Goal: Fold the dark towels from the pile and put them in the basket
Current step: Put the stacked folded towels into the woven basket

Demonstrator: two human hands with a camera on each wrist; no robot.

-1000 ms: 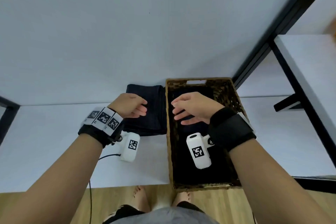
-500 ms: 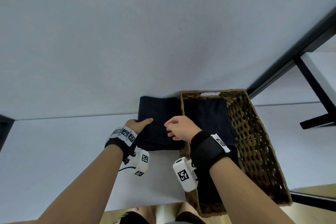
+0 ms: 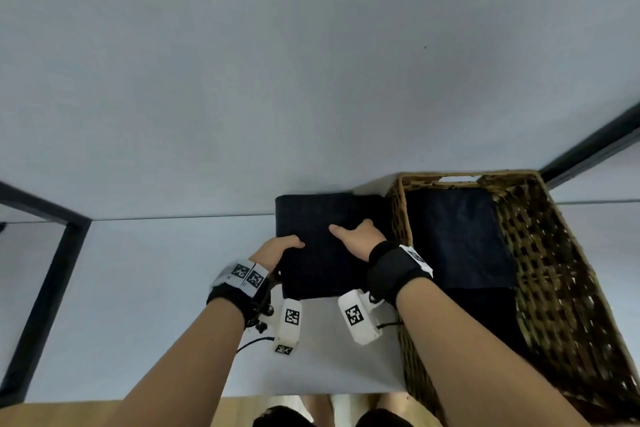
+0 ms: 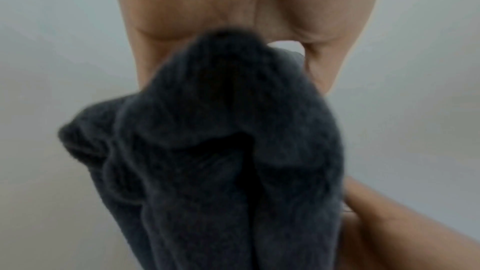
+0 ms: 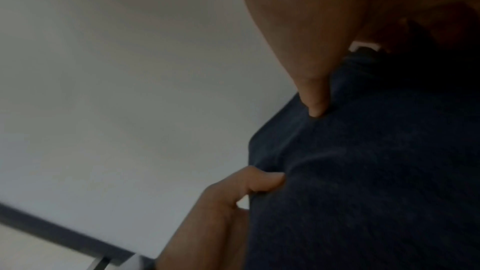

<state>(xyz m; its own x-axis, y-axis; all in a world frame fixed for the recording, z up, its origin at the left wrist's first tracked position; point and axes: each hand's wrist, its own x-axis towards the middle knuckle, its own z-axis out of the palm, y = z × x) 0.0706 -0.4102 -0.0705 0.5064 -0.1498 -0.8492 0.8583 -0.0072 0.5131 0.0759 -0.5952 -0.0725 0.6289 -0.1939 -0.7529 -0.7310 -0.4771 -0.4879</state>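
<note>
Gripping the folded dark towel (image 3: 325,246) at opposite edges: left hand (image 3: 277,251) and right hand (image 3: 360,241); thick navy layers, beside wicker basket (image 3: 554,270).

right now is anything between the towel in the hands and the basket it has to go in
Only the basket's own near wicker wall, which rises between the dark towel and the inside, so the towel must be lifted over it. The left hand and right hand grip the towel. A folded towel already lies inside.
</note>
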